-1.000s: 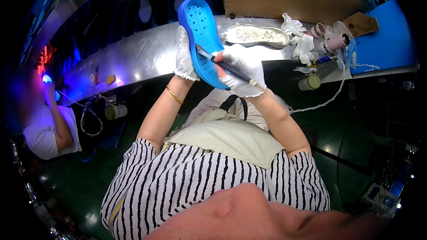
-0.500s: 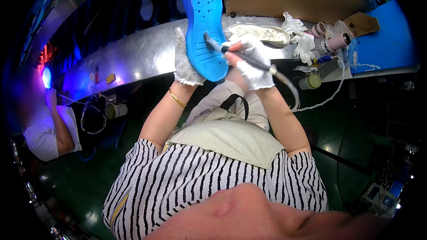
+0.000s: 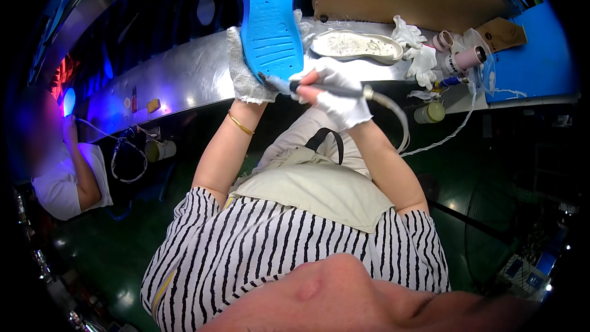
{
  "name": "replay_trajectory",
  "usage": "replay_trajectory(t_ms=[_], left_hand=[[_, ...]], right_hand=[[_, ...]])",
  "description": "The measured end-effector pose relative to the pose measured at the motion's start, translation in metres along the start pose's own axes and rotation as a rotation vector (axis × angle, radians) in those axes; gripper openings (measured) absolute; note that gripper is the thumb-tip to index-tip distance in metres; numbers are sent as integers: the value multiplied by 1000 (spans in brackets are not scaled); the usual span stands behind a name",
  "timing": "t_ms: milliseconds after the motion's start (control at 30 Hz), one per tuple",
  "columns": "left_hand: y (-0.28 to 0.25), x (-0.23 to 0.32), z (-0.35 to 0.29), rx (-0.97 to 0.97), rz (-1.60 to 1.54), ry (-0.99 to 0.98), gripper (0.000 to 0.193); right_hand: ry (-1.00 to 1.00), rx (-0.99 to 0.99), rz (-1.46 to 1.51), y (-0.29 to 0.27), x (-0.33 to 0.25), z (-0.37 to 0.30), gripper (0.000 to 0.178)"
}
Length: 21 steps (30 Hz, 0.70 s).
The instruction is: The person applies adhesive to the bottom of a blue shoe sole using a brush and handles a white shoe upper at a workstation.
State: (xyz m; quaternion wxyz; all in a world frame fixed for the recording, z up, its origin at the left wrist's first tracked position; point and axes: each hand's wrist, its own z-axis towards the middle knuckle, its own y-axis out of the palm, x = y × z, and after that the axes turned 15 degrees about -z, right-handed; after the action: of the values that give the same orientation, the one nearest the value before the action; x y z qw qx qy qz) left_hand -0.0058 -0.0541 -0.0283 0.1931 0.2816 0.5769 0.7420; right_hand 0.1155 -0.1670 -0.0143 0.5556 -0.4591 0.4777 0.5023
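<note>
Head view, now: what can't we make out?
- Sole, far end: head view, cut off by the top edge.
- Sole's other face: head view, turned away.
- Left hand, palm and most fingers: head view, behind the sole.
- Tool, tip: head view, too small and blurred to tell contact.
- Right hand, some fingers: head view, behind its own back.

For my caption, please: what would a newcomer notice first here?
The bright blue shoe sole, top centre in the gloved left hand, dominates. Next comes the pen-like tool in the right hand, its tip by the sole's near end. To the right, a white sole lies on the metal bench.
</note>
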Motion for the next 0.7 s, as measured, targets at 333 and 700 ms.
replay_trajectory(t_ms=[333, 700], left_hand=[[-3, 13, 5, 27, -57, -80, 77], [-2, 29, 18, 96, 71, -223, 75]], right_hand=[[-96, 23, -80, -13, 6, 8, 12], [-126, -113, -306, -15, 5, -9, 13]])
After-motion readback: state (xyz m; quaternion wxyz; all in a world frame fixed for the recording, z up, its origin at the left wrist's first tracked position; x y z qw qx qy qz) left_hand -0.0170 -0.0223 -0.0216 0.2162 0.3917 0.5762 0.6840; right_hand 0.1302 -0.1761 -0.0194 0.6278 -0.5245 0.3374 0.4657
